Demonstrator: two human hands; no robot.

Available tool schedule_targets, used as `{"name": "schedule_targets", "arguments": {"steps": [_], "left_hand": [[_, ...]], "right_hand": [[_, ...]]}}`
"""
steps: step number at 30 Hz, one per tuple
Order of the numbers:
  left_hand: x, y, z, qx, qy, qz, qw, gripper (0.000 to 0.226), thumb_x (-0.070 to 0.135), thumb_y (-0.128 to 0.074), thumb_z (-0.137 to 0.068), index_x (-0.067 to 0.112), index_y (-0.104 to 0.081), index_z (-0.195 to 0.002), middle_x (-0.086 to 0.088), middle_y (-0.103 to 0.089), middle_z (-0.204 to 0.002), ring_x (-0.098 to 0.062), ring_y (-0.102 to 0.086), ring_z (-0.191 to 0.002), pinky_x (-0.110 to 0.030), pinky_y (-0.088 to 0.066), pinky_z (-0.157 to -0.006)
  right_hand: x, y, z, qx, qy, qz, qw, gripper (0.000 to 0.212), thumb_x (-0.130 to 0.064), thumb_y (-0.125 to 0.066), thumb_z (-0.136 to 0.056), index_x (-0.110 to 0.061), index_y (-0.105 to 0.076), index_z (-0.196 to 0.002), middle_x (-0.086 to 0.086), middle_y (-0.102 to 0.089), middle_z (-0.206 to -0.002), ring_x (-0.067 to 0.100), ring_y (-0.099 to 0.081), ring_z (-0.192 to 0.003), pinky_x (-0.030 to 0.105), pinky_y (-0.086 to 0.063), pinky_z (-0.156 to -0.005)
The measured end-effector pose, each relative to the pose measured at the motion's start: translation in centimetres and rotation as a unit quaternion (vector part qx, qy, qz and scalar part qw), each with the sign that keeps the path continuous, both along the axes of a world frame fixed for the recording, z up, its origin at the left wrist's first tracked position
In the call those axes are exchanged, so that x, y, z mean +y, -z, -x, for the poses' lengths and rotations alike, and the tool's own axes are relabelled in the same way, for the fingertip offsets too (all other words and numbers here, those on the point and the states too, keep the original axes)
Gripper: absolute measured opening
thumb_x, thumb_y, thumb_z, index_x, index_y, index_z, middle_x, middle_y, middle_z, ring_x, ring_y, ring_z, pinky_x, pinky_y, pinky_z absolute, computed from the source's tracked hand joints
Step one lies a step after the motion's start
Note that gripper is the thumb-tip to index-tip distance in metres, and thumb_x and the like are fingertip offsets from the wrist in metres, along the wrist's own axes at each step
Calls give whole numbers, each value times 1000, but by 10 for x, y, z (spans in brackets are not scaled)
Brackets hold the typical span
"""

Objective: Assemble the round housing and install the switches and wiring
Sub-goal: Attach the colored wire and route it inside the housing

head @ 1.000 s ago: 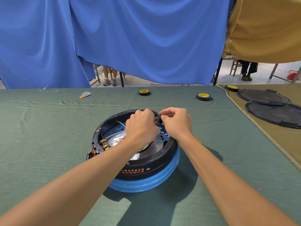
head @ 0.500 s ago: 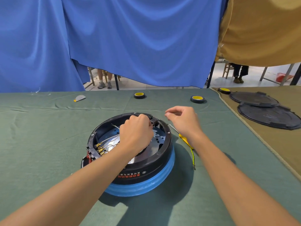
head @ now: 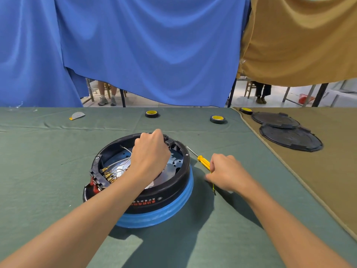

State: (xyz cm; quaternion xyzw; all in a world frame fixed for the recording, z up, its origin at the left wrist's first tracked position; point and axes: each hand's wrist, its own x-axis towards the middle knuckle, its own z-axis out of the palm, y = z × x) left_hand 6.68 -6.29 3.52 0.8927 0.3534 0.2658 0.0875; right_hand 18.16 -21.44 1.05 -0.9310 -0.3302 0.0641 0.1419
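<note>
The round housing (head: pixel 170 192) (a black ring seated on a blue base) is positioned upright on the green-covered table (head: pixel 48 161), near the middle. Inside the ring, white wires with gold terminals (head: pixel 108 173) are gathered at the left wall, and red switches (head: pixel 94 185) are mounted on the outside at that point. A black switch block (head: pixel 170 142) is fitted at the far rim.

The left hand (head: pixel 149 151) is placed over the ring with its fingers curled down onto the far rim, just beside the switch block; what lies beneath the fingers is hidden. The right hand (head: pixel 226 173) is lowered to the table just right of the housing, its fingers curled round the near end of the yellow handle of a screwdriver (head: pixel 203 161), whose shaft points to the far left. A yellow-green wire (head: pixel 213 188) is visible under this hand.

Two tape rolls (head: pixel 151 113) (head: pixel 217 119) are set at the far side. Two black lids (head: pixel 289 138) are laid on the tan cloth at the right.
</note>
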Motion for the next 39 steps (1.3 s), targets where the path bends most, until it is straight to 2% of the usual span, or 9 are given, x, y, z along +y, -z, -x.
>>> {"name": "schedule_targets", "arguments": {"steps": [6,12,15,21,24,27,32,36,39], "left_hand": [[-6,1,3,27,-5,-143,989,30,32,-43,-95,14,-59,-76,2,-49,-61,-27,-48,-61,-31,-32,-61],[-1,3,3,0,1,-96,995,32,35,-44,-95,14,-64,-80,-1,-57,-68,-26,-50,-63,-32,-35,-63],[-2,3,3,-2,6,-98,995,32,35,-44,-96,14,-64,-82,-1,-59,-70,-26,-53,-65,-32,-36,-63],[-5,-1,5,-30,24,-125,991,31,30,-44,-95,12,-62,-79,-1,-61,-66,-24,-54,-60,-31,-39,-55],[-6,-3,6,-78,83,-145,983,24,26,-49,-95,12,-67,-85,0,-67,-72,-23,-60,-66,-33,-46,-57],[-10,-5,7,-176,181,-240,937,13,10,-67,-83,11,-73,-94,0,-74,-86,-23,-68,-79,-28,-47,-57],[-6,-2,4,-180,310,-306,882,36,10,-72,-79,17,-72,-114,8,-69,-120,-19,-65,-101,-32,-57,-70],[-4,-1,5,-197,310,-291,884,24,7,-72,-80,17,-76,-101,9,-75,-100,-18,-67,-92,-33,-56,-62],[-2,-1,5,-202,293,-306,883,18,2,-75,-76,16,-77,-87,8,-74,-79,-18,-66,-78,-31,-53,-54]], "right_hand": [[5,-1,12,-31,-28,51,998,20,-10,-50,-85,-16,-34,-73,5,-39,-77,28,-43,-73,29,-26,-46],[8,-8,23,-83,-40,123,988,22,-9,-53,-85,-8,-54,-107,13,-56,-106,35,-58,-103,34,-42,-67],[13,-10,27,-88,-53,137,985,17,-6,-55,-85,-9,-54,-102,11,-53,-98,35,-59,-105,33,-42,-68],[5,-23,19,-2,-25,105,994,32,-14,-72,-72,-12,-41,-66,3,-46,-67,23,-50,-61,24,-37,-45],[-4,-37,11,128,-61,-40,989,22,-7,-65,-66,-10,-46,-55,4,-49,-51,18,-44,-48,20,-31,-44],[-7,-49,7,343,-112,-250,899,32,8,-62,-71,-12,-42,-56,9,-48,-52,18,-42,-49,27,-24,-49],[4,-58,3,472,-148,-347,797,32,12,-57,-85,-9,-52,-61,7,-52,-57,12,-52,-50,17,-44,-47],[13,-59,-1,556,-148,-383,722,24,11,-51,-88,-4,-56,-69,6,-52,-61,10,-48,-53,16,-45,-52],[16,-58,-5,572,-149,-381,711,27,7,-54,-87,-9,-50,-66,7,-54,-64,12,-48,-61,19,-41,-59]]}}
